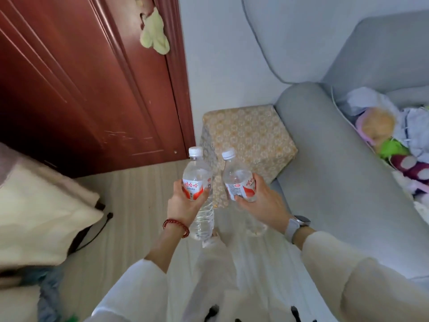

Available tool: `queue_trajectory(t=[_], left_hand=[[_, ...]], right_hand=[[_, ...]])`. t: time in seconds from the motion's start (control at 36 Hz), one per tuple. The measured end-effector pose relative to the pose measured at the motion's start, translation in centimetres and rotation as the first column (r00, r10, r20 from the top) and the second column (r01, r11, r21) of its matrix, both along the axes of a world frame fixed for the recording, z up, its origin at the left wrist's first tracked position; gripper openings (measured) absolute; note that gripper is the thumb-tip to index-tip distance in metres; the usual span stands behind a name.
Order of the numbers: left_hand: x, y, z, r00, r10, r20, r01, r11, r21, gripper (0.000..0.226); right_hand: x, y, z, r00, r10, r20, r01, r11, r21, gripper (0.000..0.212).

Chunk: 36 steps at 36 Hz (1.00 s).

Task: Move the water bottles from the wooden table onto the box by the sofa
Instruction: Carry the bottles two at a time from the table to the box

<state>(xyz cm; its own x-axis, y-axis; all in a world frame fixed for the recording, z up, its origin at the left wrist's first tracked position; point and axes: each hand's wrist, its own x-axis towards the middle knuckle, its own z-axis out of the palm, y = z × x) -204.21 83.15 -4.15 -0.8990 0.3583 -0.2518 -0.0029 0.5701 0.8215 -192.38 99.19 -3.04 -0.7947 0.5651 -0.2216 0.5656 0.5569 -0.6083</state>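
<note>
I hold two clear water bottles with white caps and red-and-white labels, one in each hand, upright in the air. My left hand (185,203) grips the left bottle (197,180) around its label. My right hand (260,201) grips the right bottle (236,175), which tilts slightly left. Both bottles hang just in front of the box (250,133), a cube covered in beige floral paper that stands on the floor against the grey sofa's armrest (325,159). The box's top is bare. The wooden table is out of view.
A dark red wooden door (81,89) stands left of the box, with a pale cloth (154,33) hanging on it. Toys and clothes (390,140) lie on the sofa seat. A cream cushion (41,210) and a black cable (97,228) sit at the left.
</note>
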Motion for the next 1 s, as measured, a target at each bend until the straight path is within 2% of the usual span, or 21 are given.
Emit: queue_trajectory(t=[0.14, 0.31, 0.47, 0.56, 0.69, 0.83, 1.0], left_hand=[[-8.6, 8.2, -0.3, 0.998, 0.004, 0.057, -0.005, 1.0, 0.01, 0.048], [-16.0, 17.4, -1.5, 0.997, -0.034, 0.072, 0.033, 0.999, 0.025, 0.065], [-21.2, 26.0, -4.9, 0.994, -0.012, 0.109, 0.008, 1.0, 0.029, 0.07], [-23.4, 29.6, -7.1, 0.991, 0.011, 0.137, -0.014, 1.0, 0.024, 0.072], [-27.2, 34.1, -11.7, 0.989, 0.065, 0.134, -0.06, 0.998, -0.037, 0.077], [-30.7, 36.9, -15.5, 0.983, 0.143, 0.111, -0.139, 0.989, -0.051, 0.079], [-33.9, 38.4, -17.4, 0.99, 0.14, 0.026, -0.138, 0.989, -0.057, 0.083]], right_hand=[[-8.5, 7.1, 0.0, 0.999, -0.037, 0.019, 0.037, 0.999, 0.008, 0.061], [-15.9, 15.1, -1.9, 0.999, -0.048, 0.007, 0.048, 0.999, -0.019, 0.069], [-22.2, 23.4, -5.7, 0.994, -0.105, 0.011, 0.106, 0.987, -0.124, 0.066], [-25.1, 27.4, -8.1, 0.992, -0.129, 0.003, 0.127, 0.966, -0.226, 0.066], [-29.5, 32.3, -12.3, 0.987, -0.158, -0.039, 0.139, 0.941, -0.308, 0.071], [-33.3, 34.7, -16.2, 0.993, -0.116, -0.03, 0.105, 0.961, -0.256, 0.069], [-37.4, 35.1, -18.4, 0.979, -0.121, -0.161, 0.079, 0.966, -0.248, 0.074]])
